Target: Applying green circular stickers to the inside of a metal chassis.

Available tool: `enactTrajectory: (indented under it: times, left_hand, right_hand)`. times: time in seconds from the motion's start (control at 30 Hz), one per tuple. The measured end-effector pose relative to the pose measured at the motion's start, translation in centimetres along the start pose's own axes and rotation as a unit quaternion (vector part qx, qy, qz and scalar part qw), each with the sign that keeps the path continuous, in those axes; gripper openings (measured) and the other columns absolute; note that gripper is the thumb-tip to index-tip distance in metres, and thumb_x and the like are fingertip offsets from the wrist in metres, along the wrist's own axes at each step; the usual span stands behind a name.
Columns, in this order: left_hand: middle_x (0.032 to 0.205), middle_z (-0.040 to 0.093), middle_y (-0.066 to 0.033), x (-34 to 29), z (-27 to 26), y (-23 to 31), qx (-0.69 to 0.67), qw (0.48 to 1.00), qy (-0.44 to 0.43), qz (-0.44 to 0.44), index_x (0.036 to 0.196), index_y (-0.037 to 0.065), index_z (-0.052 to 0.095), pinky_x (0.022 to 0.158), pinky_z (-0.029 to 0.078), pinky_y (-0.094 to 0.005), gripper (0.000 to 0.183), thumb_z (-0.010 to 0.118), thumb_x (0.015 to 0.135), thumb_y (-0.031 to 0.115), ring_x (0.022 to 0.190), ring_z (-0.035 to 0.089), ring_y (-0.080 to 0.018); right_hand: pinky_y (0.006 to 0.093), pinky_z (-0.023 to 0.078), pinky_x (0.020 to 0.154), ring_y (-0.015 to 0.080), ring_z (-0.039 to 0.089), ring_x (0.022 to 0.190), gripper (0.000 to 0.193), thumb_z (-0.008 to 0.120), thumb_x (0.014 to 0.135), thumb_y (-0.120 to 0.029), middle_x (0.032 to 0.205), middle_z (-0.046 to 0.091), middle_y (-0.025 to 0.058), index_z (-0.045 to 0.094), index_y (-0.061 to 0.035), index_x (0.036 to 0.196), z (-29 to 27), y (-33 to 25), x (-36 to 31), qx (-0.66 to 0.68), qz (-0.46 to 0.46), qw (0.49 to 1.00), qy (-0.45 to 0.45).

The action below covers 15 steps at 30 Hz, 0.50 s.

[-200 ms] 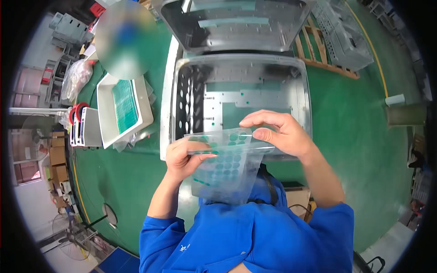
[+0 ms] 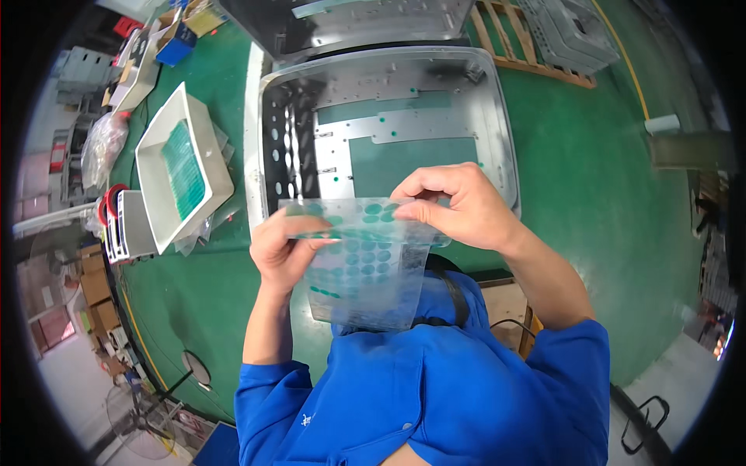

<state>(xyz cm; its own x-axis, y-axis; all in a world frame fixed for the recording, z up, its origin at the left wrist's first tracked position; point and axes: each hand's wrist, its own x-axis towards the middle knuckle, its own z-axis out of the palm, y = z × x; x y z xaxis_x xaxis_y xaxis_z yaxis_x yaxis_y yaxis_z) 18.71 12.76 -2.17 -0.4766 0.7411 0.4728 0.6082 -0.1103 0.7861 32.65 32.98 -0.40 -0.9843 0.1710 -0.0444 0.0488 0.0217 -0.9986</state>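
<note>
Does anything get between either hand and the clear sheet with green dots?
Nothing visible does: the left hand pinches the clear sheet near its upper left, and the right hand has its thumb and fingers at the upper right.

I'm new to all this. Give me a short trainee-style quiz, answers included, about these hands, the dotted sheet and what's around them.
1. What colour are the dots on the dotted sheet?
A) red
B) green
C) yellow

2. True or false: the left hand and the right hand are both at the upper part of the sheet.

3. Fill in: seen from the person, the white tub stands to the ____ of the big open case.

Key: 1. B; 2. True; 3. left.
</note>
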Motion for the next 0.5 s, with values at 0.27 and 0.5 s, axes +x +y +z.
enactTrajectory:
  times: [0.27,0.5]
  left_hand:
    - [0.075,0.062,-0.0097,0.8,-1.9,0.1,-0.047,0.996,-0.056,0.044,0.079,0.002,0.059,0.057,0.046,-0.0265,0.023,0.073,0.061,0.002,0.066,0.059,-0.0205]
    - [0.072,0.06,-0.0086,-0.1,-6.7,-0.3,-0.05,0.989,-0.061,0.121,0.08,0.001,0.059,0.048,0.043,-0.0258,0.023,0.071,0.061,-0.001,0.057,0.056,-0.0183]
  right_hand:
    - [0.0201,0.043,0.058,0.0069,0.054,0.066,0.008,0.055,0.082,-0.003,0.074,0.061,0.004,0.06,0.0023,0.084,2.5,-1.5,-0.9,-0.056,0.018,0.997,0.056]
    - [0.0218,0.046,0.067,0.01,0.058,0.074,0.015,0.061,0.075,0.001,0.085,0.063,0.0066,0.063,0.0006,0.09,7.8,-2.2,0.4,0.049,-0.035,0.99,0.128]
